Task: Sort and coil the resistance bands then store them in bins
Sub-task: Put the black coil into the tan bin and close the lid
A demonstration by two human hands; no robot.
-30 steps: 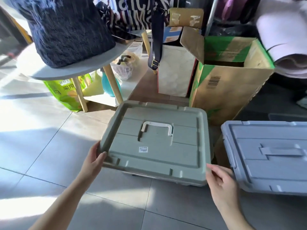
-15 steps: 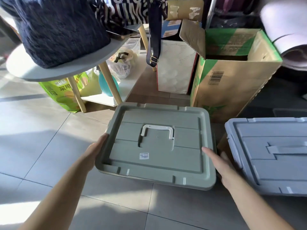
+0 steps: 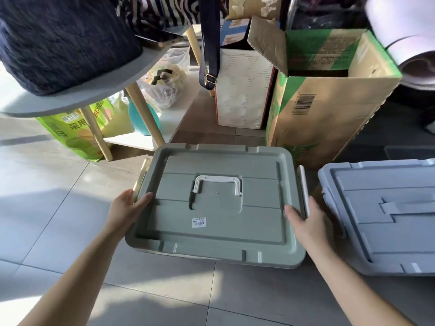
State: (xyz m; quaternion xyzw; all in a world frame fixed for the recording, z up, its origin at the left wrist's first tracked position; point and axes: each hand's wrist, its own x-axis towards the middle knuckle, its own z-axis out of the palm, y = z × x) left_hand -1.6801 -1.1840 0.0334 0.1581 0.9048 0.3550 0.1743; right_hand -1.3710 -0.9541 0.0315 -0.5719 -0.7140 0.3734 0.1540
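Note:
A grey-green storage bin (image 3: 219, 236) with its lid on sits on the tiled floor in front of me; a white handle (image 3: 217, 183) lies flat in the lid's middle. My left hand (image 3: 128, 205) grips the pale side latch (image 3: 141, 180) on the bin's left edge, thumb on the lid. My right hand (image 3: 306, 220) grips the white side latch (image 3: 303, 189) on the right edge. Both latches stand flipped up. A blue-grey lidded bin (image 3: 386, 215) stands just to the right. No resistance bands are in view.
An open cardboard box (image 3: 329, 109) and a white carton (image 3: 242, 90) stand behind the bins. At the left a small round table (image 3: 77, 95) holds a dark knitted bundle (image 3: 61, 41), with a green bag (image 3: 73, 132) and plastic bags under it. A dark strap (image 3: 209, 55) hangs down.
Both hands moved from the lid's front corners up to the bin's sides and took hold of the side latches, which now stand flipped up. The view came closer.

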